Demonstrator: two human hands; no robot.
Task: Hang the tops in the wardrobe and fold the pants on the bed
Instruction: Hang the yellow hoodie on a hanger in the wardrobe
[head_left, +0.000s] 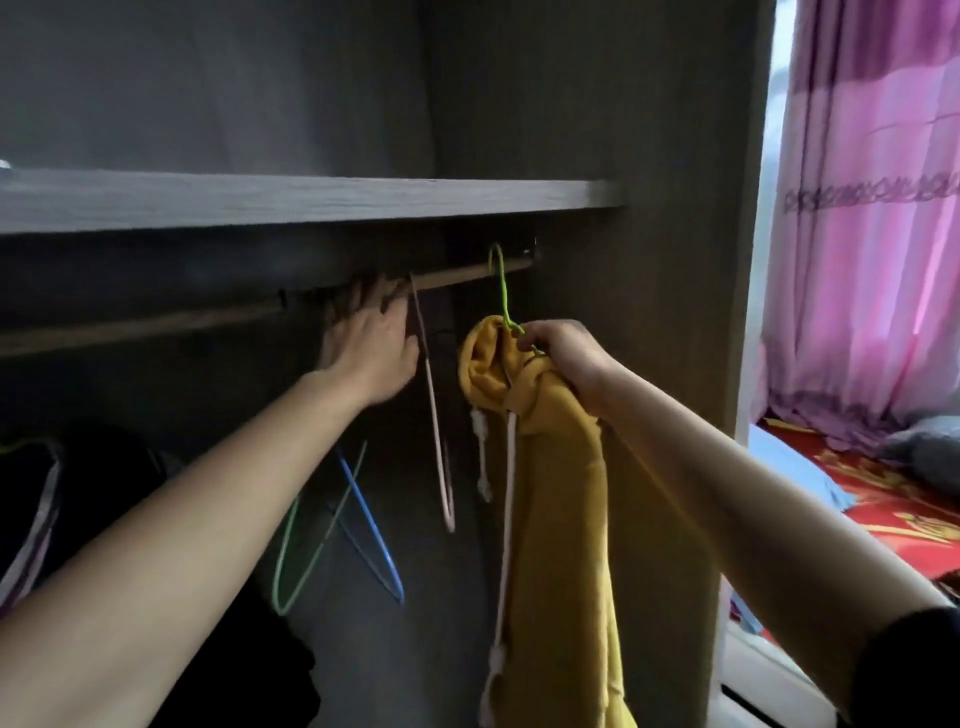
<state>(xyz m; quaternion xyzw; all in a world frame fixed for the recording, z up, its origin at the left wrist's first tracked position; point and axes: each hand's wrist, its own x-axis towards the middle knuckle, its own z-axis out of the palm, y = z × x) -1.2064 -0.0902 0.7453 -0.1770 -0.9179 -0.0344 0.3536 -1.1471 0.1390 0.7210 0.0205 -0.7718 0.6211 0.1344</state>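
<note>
A mustard-yellow hooded top (561, 493) with white drawstrings hangs on a green wire hanger (501, 291). The hanger's hook sits over the wooden wardrobe rail (457, 278) near its right end. My right hand (566, 364) is shut on the hanger's neck and the bunched collar of the top. My left hand (371, 353) reaches up to the rail left of it, fingers spread against the rail beside an empty pink hanger (436, 431).
Empty green (291, 561) and blue (371, 525) hangers dangle lower left, beside dark clothes (78, 493). A grey shelf (311, 200) runs above the rail. The wardrobe side panel (675, 260) stands right; beyond it lie a red-patterned bed (872, 499) and pink curtains (872, 208).
</note>
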